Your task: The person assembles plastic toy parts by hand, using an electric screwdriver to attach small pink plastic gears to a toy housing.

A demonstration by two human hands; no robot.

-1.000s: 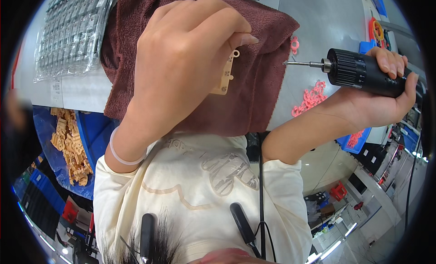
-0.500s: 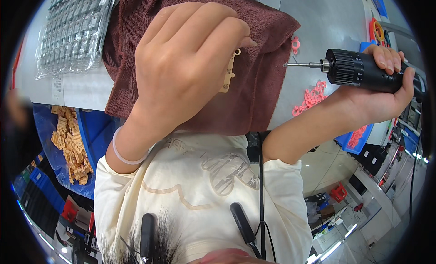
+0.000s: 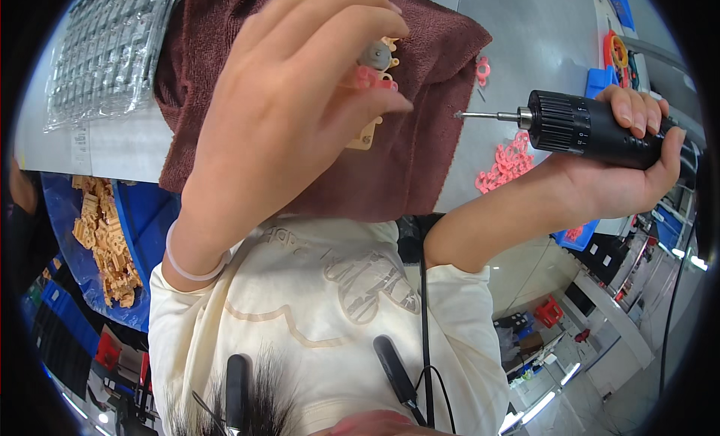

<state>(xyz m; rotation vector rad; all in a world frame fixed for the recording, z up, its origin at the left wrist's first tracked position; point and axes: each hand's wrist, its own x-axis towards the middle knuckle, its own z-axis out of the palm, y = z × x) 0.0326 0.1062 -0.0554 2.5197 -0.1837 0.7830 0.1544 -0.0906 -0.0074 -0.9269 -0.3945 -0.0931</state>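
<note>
My left hand [image 3: 277, 98] arches over a pale yellow plastic part [image 3: 363, 138] on the brown cloth [image 3: 427, 121]. Its thumb and fingers are spread apart. In the gap between them show a grey round piece [image 3: 377, 56] and a pink plastic piece [image 3: 375, 79]. Whether the fingertips touch these pieces is hard to see, and the palm hides much of the part. My right hand [image 3: 637, 128] is wrapped round a black electric screwdriver [image 3: 570, 125]. Its thin metal bit points left, over the cloth's right edge, with something small at the tip.
A pile of pink ring pieces [image 3: 506, 164] lies on the grey table right of the cloth, with a single pink piece [image 3: 482, 71] farther back. Clear-wrapped trays [image 3: 109, 57] stand at the left. Below them, a blue bin [image 3: 139, 218] adjoins yellow plastic parts [image 3: 105, 245].
My left thumb and fingers have spread from a closed curl, revealing the grey and pink pieces. The screwdriver in my right hand has shifted slightly left and down, its bit now over the cloth's edge.
</note>
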